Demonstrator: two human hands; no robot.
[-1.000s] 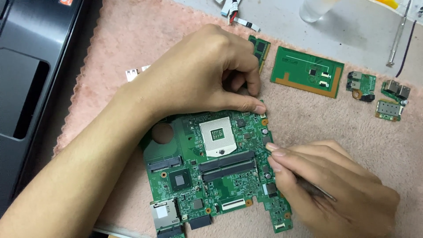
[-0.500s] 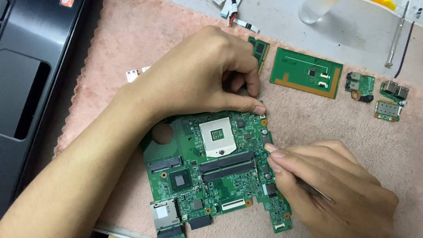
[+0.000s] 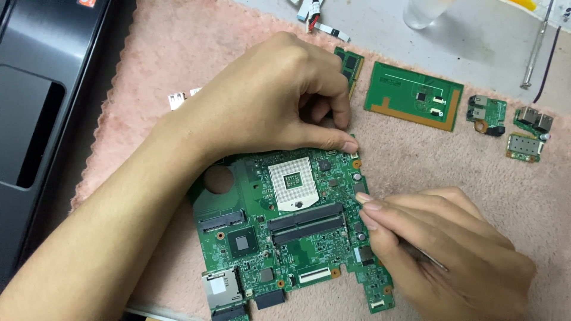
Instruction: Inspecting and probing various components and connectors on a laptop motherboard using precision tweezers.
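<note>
Nothing moved: left hand pins motherboard; right hand pinches tool.

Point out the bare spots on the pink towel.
Free: the towel above the left hand, and the strip between the right hand and small boards. Crowded: around the motherboard.

Motherboard lies on the mat, near edge toward the person. Left hand rests on its far edge; right hand at its right edge, touching. Laptop left of the mat. Behind the board to the right: memory stick, then touchpad board, then three small boards. Tabletop beyond the mat.
</note>
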